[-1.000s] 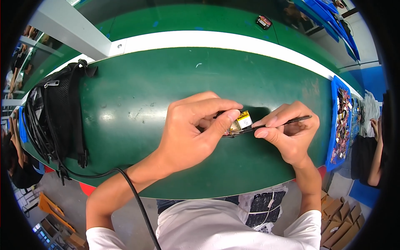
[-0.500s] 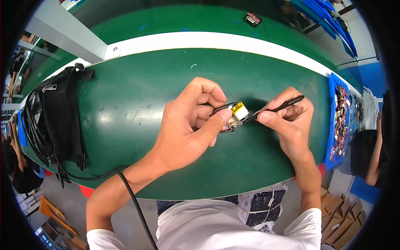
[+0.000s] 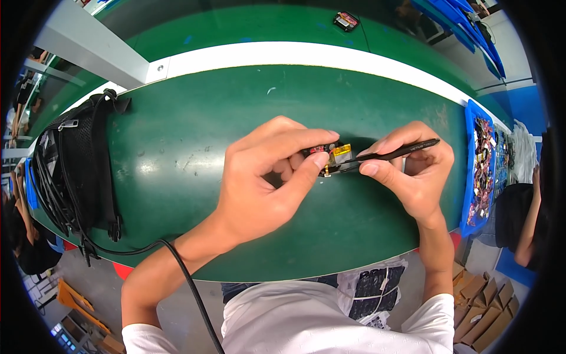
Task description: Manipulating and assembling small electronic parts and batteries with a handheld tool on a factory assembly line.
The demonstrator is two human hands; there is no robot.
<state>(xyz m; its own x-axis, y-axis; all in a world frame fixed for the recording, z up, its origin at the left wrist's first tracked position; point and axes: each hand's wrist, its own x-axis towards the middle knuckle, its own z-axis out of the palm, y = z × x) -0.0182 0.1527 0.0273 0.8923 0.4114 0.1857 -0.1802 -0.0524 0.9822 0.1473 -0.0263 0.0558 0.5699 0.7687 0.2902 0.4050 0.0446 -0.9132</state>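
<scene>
Over the middle of the green bench, my left hand (image 3: 268, 177) pinches a small electronic assembly (image 3: 329, 168) between thumb and fingers. A silver battery cell with yellow tape (image 3: 342, 154) sticks out of its right side; my fingers hide much of the rest. My right hand (image 3: 413, 168) is closed around slim black tweezers (image 3: 392, 153), held almost level. Their tips point left and meet the assembly beside the cell; whether they grip a part of it is too small to tell.
A black mesh bag (image 3: 82, 165) with a coiled cable lies at the left; its cable (image 3: 186, 274) runs past my left forearm. A blue tray (image 3: 471, 177) of small parts stands at the right edge. Beyond the white rail (image 3: 247, 54), a similar small device (image 3: 346, 21) rests on a green surface.
My left hand has tilted the assembly and laid its index finger along the top. The tweezers have turned flatter, with my right hand slightly further right. The device beyond the rail has shifted left.
</scene>
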